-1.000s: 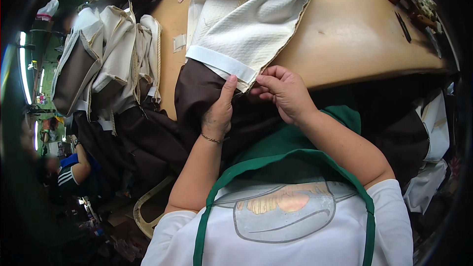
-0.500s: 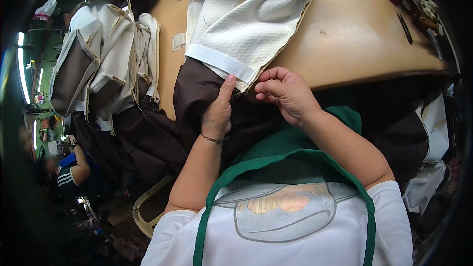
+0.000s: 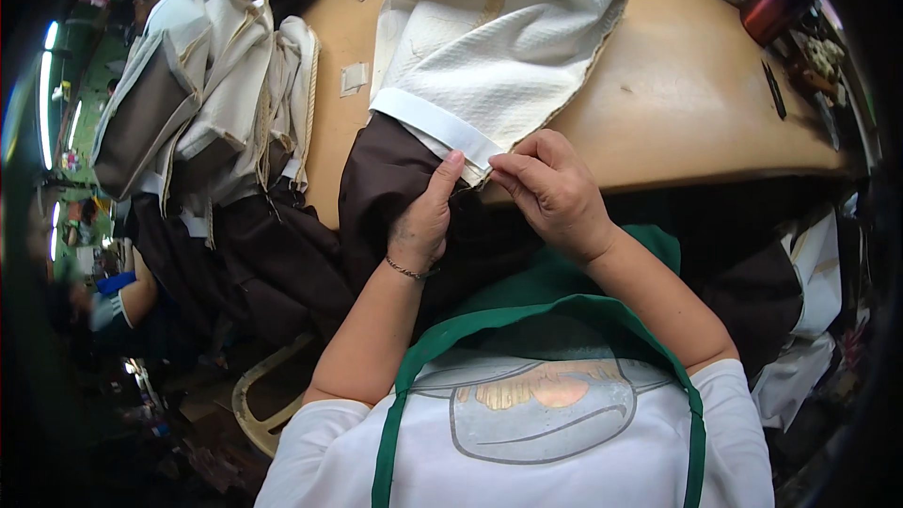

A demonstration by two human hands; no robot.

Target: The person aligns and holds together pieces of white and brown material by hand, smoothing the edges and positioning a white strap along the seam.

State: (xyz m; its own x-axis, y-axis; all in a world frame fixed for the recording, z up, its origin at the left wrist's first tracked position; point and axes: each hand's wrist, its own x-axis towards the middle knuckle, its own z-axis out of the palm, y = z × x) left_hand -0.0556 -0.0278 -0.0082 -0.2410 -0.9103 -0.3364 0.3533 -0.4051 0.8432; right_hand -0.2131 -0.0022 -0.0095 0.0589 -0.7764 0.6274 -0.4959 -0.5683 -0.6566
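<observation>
A cream quilted fabric piece (image 3: 480, 47) lies on the table with a white band (image 3: 437, 122) across its lower part and dark brown cloth (image 3: 372, 174) hanging below it. My left hand (image 3: 423, 212) grips the piece from beneath, thumb on top just under the band, other fingers hidden by the cloth. My right hand (image 3: 550, 198) pinches the lower right corner, at the band's end, between thumb and index finger. The fabric's right edge is rough and tan.
Tan table (image 3: 677, 103). Stacked cream and brown pieces (image 3: 207, 75) drape at left. A red tumbler (image 3: 776, 0), dark thin tool (image 3: 773, 89) and other items crowd the upper right. A small pale square (image 3: 353, 77) lies left of the piece. A co-worker's arm (image 3: 136, 292) shows far left.
The fabric piece has shifted slightly right and downward in view, along with the table. My right fingertips moved in onto the band's end.
</observation>
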